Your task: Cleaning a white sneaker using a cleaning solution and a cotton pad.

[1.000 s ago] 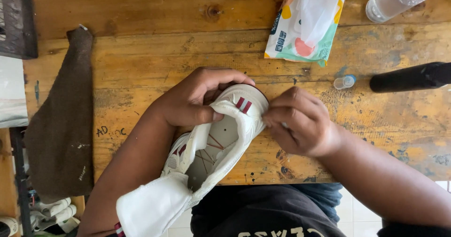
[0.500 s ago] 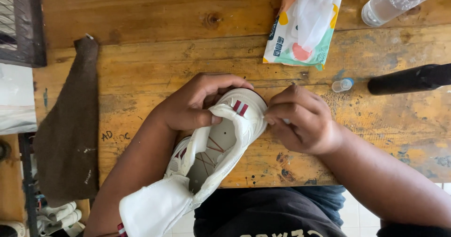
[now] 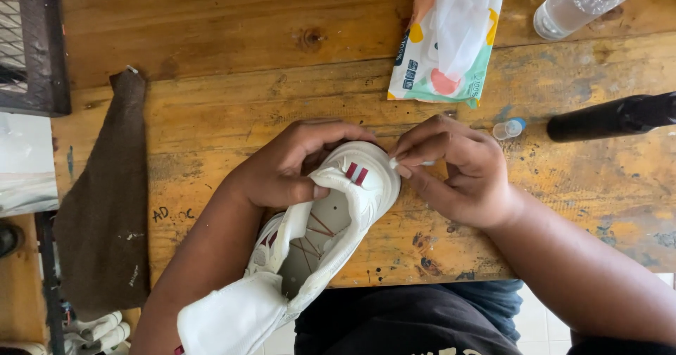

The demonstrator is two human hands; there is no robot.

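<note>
The left hand (image 3: 282,168) has its fingers closed on the heel collar of the one white sneaker (image 3: 317,225), which rests on the near edge of the worn wooden table (image 3: 232,109). The right hand (image 3: 461,172) pinches a small white piece at the heel, higher than a moment ago. Farther off lie one wipes pack (image 3: 447,38), one clear bottle (image 3: 577,3), one small cap (image 3: 508,128) and one brown cloth (image 3: 105,200); pale floor tiles show below.

bare wood left of shoe (image 3: 331,214); wipes pack (image 3: 447,38), black cylinder (image 3: 612,116) crowd right
</note>
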